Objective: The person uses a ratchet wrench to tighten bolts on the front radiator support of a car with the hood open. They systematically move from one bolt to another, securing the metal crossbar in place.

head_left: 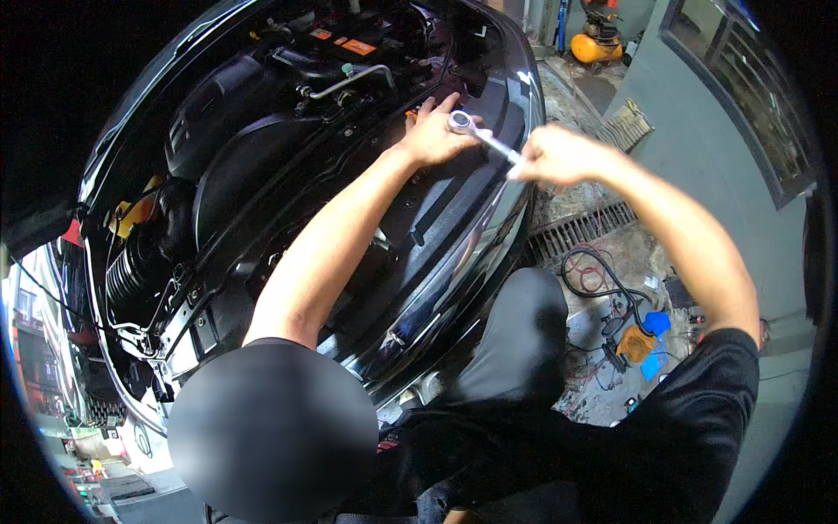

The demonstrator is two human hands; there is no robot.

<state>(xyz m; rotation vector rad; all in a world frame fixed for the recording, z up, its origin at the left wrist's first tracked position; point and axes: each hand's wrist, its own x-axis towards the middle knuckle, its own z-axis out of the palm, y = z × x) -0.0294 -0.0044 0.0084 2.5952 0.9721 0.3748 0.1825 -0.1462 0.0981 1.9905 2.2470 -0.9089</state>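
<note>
My right hand, blurred by motion, is closed round the handle of a silver ratchet wrench above the car's front edge. The wrench slants up to the left, its round head beside my left hand. That hand's fingers are spread over the front of the engine bay, with the thumb under the wrench head. What lies beneath the head is hidden by the hand. Below both hands runs a dark front panel. A bent metal pipe lies just beyond my left hand.
The engine bay holds a black engine cover and a ribbed air hose. On the floor at right are a black hose, blue cloths and a drain grate. A yellow compressor stands far right, near a grey wall.
</note>
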